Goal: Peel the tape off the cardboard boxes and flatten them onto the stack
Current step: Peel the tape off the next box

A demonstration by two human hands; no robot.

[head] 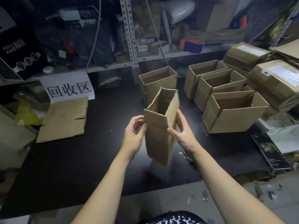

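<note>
We hold a cardboard box upright between our two hands, lifted above the black table. Our left hand curls its fingers round the box's left edge. Our right hand grips the right side, thumb pressed on the near face and fingers wrapped behind the far one. Between our fingertips the box is a tall, narrow sleeve of plain brown corrugated board, squeezed partly flat. Its top is open with rough, uneven rims, and a crease crosses the near face at thumb height. Just beyond our fingers stands an open box of the same matte board, and three more open boxes sit to the right of our right fingers. Well left of our left fingers lies the stack of flattened cardboard, smooth and slotted, below a white paper sign. A glossy phone lies right of our right wrist.
</note>
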